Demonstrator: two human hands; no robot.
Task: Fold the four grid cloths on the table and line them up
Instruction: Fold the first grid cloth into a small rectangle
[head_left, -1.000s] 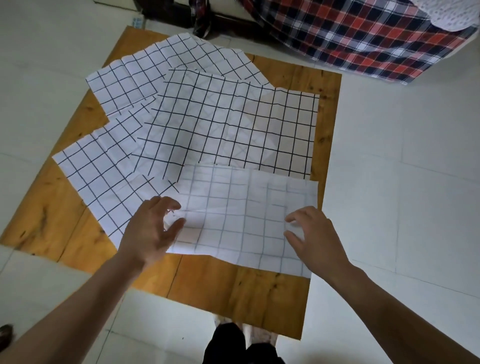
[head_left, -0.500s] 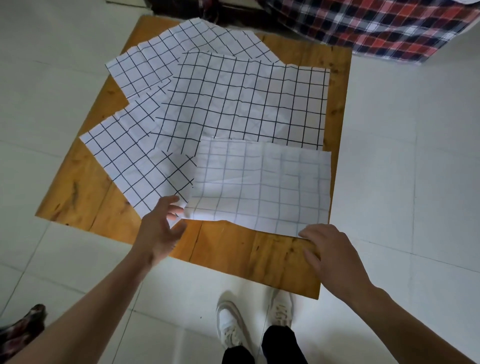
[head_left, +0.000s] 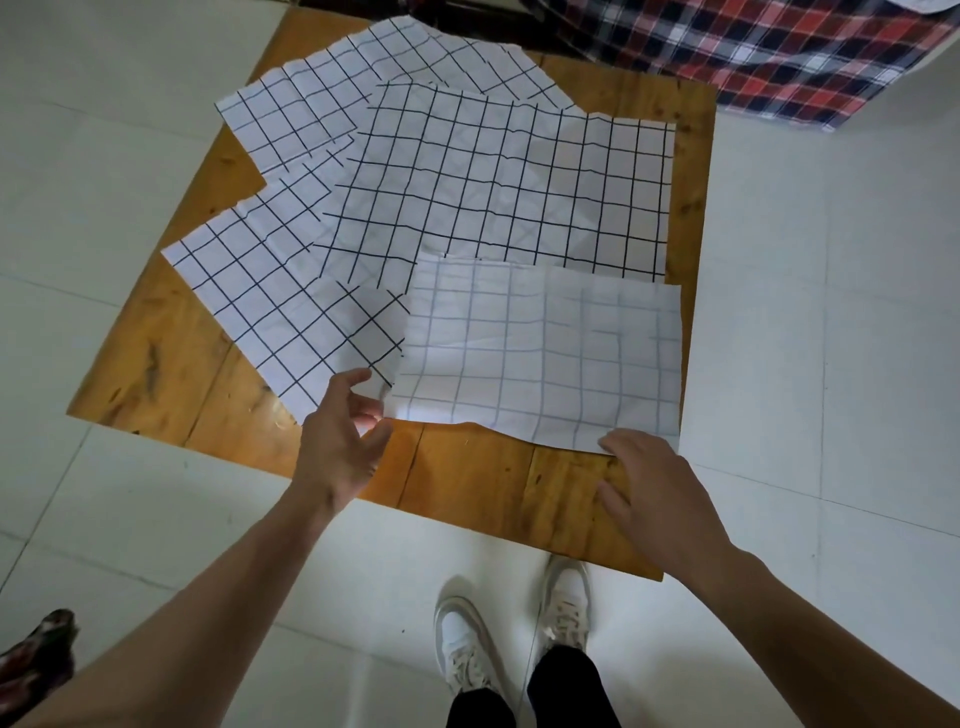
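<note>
Left hand (head_left: 340, 444): fingers curling loosely at the near-left corner of the folded cloth (head_left: 540, 358); whether they are pinching that corner cannot be told. Right hand (head_left: 657, 496): fingers lying nearly straight, tips resting on the near-right edge of the same cloth, palm hanging over bare wood.

Folded cloth: showing its pale reverse, grid faint, lying at the near-right of the table (head_left: 171, 358); its near edge is bulging slightly upward in the middle, and its right edge is running close along the table's right edge.

Second cloth (head_left: 498, 182): lying flat, dark grid up, its near part tucked under the folded cloth and its right side reaching almost to the table's right edge.

Third cloth (head_left: 270, 301): lying askew at the left, partly under the second; its near corner is sitting just beside the left hand's fingers.

Fourth cloth (head_left: 332, 98): lying at the far left, overlapped by the second and third.

Bare wood: showing as a strip along the near edge and a wedge at the near-left.

Surroundings: white tile floor (head_left: 841, 338) all round; plaid fabric (head_left: 753, 47) lying beyond the far-right corner; white shoes (head_left: 519, 629) standing just off the near edge; a dark patterned object (head_left: 36, 654) at lower left.
</note>
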